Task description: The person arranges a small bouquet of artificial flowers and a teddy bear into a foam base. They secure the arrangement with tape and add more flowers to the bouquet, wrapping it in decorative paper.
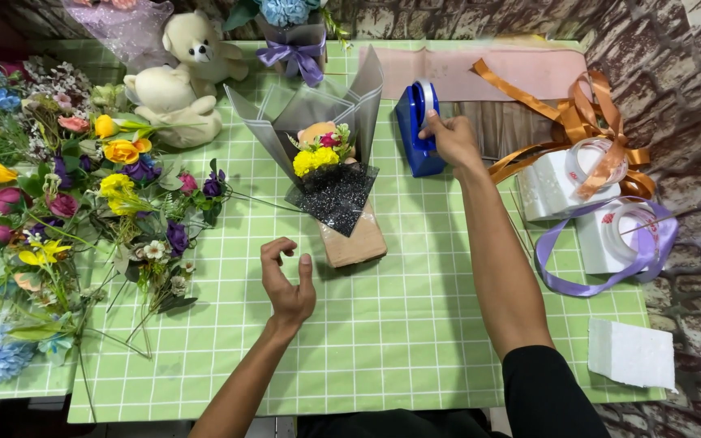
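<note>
Head view looks down on a green checked tablecloth [415, 341] with fine white grid lines, where the right hand [450, 139] reaches forward and pinches at the top of a glossy blue plastic tape dispenser [417, 130], fingers curled against its rounded white roll near the far edge of the table. Just left of the dispenser stands a small bouquet [328, 174] wrapped in stiff grey folded paper and a panel of sparkly black mesh, with yellow and pink blooms at its centre, its base on a tan block. Nearer the body, the left hand [287, 280] hovers empty above the cloth, fingers bent into a loose claw, touching nothing. Loose artificial flowers [83, 195] in yellow, purple and pink sprawl at the left, beside two cream plush bears [180, 81]. Satin ribbons, orange [586, 122] and lilac [602, 259], curl over white spool blocks at the right, and a rough white foam slab [631, 353] lies at the near corner
</note>
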